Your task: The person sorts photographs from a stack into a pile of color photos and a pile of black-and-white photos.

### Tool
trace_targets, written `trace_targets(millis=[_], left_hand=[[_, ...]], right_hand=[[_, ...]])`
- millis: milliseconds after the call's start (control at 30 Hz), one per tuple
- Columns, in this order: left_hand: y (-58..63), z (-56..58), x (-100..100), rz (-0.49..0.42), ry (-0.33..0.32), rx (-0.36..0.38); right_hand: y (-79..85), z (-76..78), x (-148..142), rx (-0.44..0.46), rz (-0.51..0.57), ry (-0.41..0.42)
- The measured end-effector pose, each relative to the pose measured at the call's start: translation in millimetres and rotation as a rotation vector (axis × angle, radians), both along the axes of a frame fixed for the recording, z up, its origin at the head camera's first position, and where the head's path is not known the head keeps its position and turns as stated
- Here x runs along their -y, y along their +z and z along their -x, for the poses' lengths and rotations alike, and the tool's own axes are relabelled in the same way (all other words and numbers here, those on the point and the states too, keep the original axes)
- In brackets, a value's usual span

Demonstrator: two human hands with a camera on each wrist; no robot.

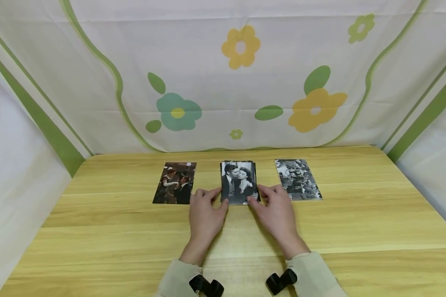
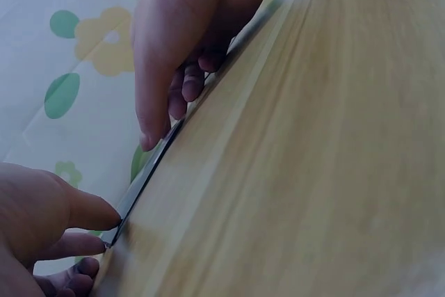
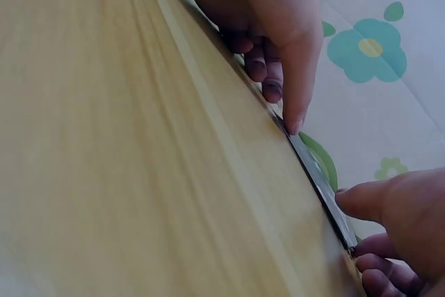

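Observation:
Both hands are at a small stack of photo cards lying on the table; its top card is a black-and-white picture of a couple. My left hand grips the stack's left side, thumb at the near left corner and fingers along the edge. On the opposite side, my right hand holds it likewise, thumb over the near right corner. Seen edge-on in the left wrist view, the stack lies low and flat between the hands. The right wrist view shows a thumb on the stack's edge.
A colour photo card lies left of the stack, and a black-and-white crowd photo lies to the right, close to my right fingers. The wooden table ends at a white flowered curtain. Black wrist devices sit on the sleeves.

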State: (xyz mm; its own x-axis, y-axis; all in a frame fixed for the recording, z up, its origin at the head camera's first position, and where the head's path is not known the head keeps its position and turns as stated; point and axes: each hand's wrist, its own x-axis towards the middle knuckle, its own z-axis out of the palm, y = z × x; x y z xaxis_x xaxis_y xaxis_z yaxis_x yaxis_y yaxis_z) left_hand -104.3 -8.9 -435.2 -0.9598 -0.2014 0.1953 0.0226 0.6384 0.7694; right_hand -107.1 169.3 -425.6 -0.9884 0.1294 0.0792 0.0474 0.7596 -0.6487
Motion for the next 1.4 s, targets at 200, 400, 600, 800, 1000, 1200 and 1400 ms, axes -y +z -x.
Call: trace_targets(millis=[200, 400, 600, 800, 1000, 1200, 1400], left_hand=[[-0.6, -0.3, -1.1, -0.004, 0.006, -0.020], [-0.8, -0.7, -1.7, -0.018, 0.003, -0.026], [-1.0, -1.0, -2.1, -0.013, -0.009, -0.025], [-0.5, -1.5, -2.1, -0.006, -0.009, -0.024], [-1.4, -2.1, -1.0, -0.009, -0.001, -0.025], [-3.6, -2.2, -0.4, -0.012, -0.001, -0.028], [-3.4, -2.2, 0.2, -0.009, -0.005, -0.033]], right_hand=[[-0.1, -1.1, 1.2, -0.009, -0.013, 0.009], [-0.6, -2.0, 1.1, -0.015, -0.005, 0.004], [-1.3, -2.5, -0.1, -0.006, 0.006, -0.007], [-1.0, -1.5, 1.4, 0.011, -0.020, -0.006], [-2.2, 0.3, 4.2, 0.005, -0.064, 0.017], [-3.0, 0.5, 4.5, 0.004, -0.083, 0.030], [-3.5, 1.0, 4.3, 0.003, -0.071, 0.030]])
